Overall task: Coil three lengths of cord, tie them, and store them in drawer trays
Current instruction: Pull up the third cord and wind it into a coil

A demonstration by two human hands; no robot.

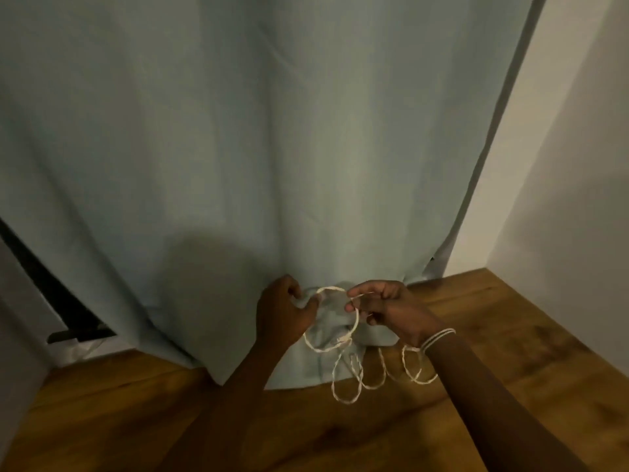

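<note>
Holding a thin white twisted cord (pixel 335 338) between both hands: left hand (pixel 284 313) curls its fingers around one side of a round loop, right hand (pixel 388 308) pinches the other. Loose turns dangle over the brown wooden floor (pixel 510 335), before a pale blue curtain (pixel 238 148).

Wooden floor (pixel 476 386) under a curtain (pixel 238 148)

The curtain's hem bunches on the boards; the cord's (pixel 343 396) lower loops hang down by the hem, and whether they touch the floor cannot be told.
</note>
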